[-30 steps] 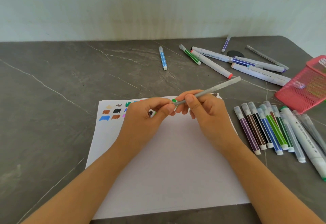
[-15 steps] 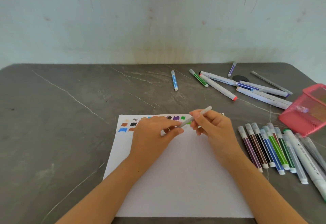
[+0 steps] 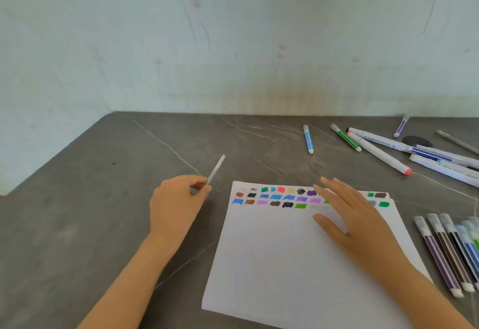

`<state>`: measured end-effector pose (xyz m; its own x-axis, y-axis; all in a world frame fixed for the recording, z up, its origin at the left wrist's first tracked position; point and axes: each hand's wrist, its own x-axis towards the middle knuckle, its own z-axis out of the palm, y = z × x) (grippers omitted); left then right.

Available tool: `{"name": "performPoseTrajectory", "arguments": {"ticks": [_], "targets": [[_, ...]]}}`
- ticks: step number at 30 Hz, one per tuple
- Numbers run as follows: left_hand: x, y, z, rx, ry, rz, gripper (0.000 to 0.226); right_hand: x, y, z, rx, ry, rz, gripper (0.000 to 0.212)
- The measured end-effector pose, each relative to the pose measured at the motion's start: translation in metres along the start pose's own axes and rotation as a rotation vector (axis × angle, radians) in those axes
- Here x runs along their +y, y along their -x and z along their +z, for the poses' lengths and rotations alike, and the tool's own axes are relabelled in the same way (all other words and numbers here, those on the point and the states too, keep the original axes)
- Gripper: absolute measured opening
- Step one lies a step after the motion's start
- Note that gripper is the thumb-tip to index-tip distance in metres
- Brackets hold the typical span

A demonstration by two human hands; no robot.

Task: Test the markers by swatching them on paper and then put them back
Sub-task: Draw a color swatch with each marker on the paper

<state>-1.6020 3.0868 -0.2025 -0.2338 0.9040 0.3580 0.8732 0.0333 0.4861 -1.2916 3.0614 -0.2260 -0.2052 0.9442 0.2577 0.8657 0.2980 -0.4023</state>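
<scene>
A white sheet of paper (image 3: 298, 256) lies on the dark stone table (image 3: 90, 212), with rows of colour swatches (image 3: 280, 197) along its top edge. My left hand (image 3: 176, 206) is left of the sheet and pinches a thin grey marker (image 3: 216, 170) that points up and away. My right hand (image 3: 347, 217) hovers flat over the paper's upper right, fingers straight, holding nothing. A row of capped markers (image 3: 448, 251) lies to the right of the sheet.
More markers are scattered at the back right: a blue one (image 3: 308, 138), a green one (image 3: 346, 137), a white one with a red tip (image 3: 378, 157), a purple one (image 3: 401, 127). A wall rises behind the table.
The grey marker passed from both hands to my left hand alone, which moved left off the paper. My right hand let go and opened flat. The view swung left and up.
</scene>
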Motion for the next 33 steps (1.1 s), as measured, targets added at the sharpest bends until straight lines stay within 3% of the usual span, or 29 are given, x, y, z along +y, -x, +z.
{"name": "performPoseTrajectory", "arguments": {"ticks": [4,8,13,19,25,33], "targets": [[-0.023,-0.001,-0.008,0.003,-0.123,-0.015,0.017,-0.004,0.002,0.002,-0.011,0.113,-0.041,0.054],[-0.028,0.0,-0.004,-0.005,-0.172,0.024,0.016,-0.008,0.001,0.002,-0.159,0.189,-0.035,0.075],[-0.026,0.001,-0.002,0.045,-0.252,0.08,0.013,-0.008,0.0,0.0,-0.199,0.214,-0.009,0.079],[-0.022,0.003,0.006,0.101,-0.251,0.222,0.027,-0.01,0.0,0.0,-0.197,0.217,-0.008,0.08],[0.022,0.018,0.024,0.097,-0.124,0.432,0.033,-0.007,0.003,0.004,-0.115,0.182,0.005,0.077],[0.086,0.026,0.05,0.046,-0.083,0.59,0.042,-0.001,0.009,-0.001,0.119,0.138,0.038,0.053]]}}
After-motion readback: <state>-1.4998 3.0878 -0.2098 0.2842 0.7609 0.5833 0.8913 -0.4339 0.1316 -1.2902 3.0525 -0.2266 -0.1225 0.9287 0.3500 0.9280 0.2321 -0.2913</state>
